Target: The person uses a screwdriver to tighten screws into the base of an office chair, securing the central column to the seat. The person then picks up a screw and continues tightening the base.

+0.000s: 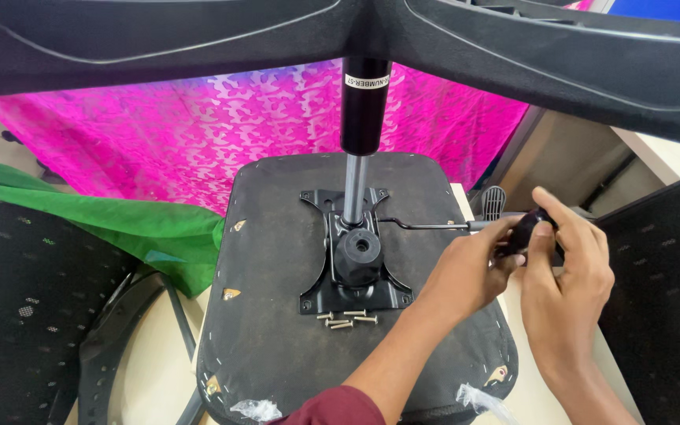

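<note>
The smooth black plastic knob [526, 230] at the end of a thin steel lever rod [426, 227] is gripped by both the left hand [466, 271] and the right hand [567, 271], fingers closed around it. The rod is joined to the black stamped-metal mechanism plate [353, 264], which lies on the upturned, fabric-covered seat underside [277, 338] beside the seat's right edge. Small silvery screws [345, 319] are laid just in front of the plate, and a glossy black gas cylinder [364, 106] is stood upright from it.

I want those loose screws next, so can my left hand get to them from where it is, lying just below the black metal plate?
Probably yes. The left hand is at the lever's black knob, and only bare seat underside lies between it and the screws. It would have to leave the knob, which the right hand also grips.
</note>
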